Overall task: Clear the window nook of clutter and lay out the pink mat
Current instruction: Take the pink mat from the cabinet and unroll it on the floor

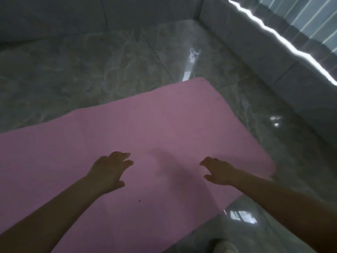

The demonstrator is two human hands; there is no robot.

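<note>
Head view, pink mat (138, 128): lies flat and unrolled on the glossy grey marble floor (82, 70), set at a slant, its far corner pointing toward the low ledge at upper right.
Head view, mat edges: the far edge runs from mid left up to that corner; the right edge runs down to the lower middle; the left part leaves the picture.
Head view, mat surface: smooth, with one small dark speck near the lower middle and a soft shadow between the hands.
Head view, left hand (110, 169): palm down over the mat, fingers spread and lightly bent, holding nothing; whether it touches the mat I cannot tell.
Head view, right hand (218, 170): palm down near the mat's right edge, fingers loosely spread, holding nothing; contact with the mat is also unclear.
Head view, arms: both bare forearms reach in from the bottom corners, well apart.
Head view, ledge (255, 52): a grey stone wall along the right side, topped by a bright strip of light.
Head view, floor: tile joints and bright reflections show on it.
</note>
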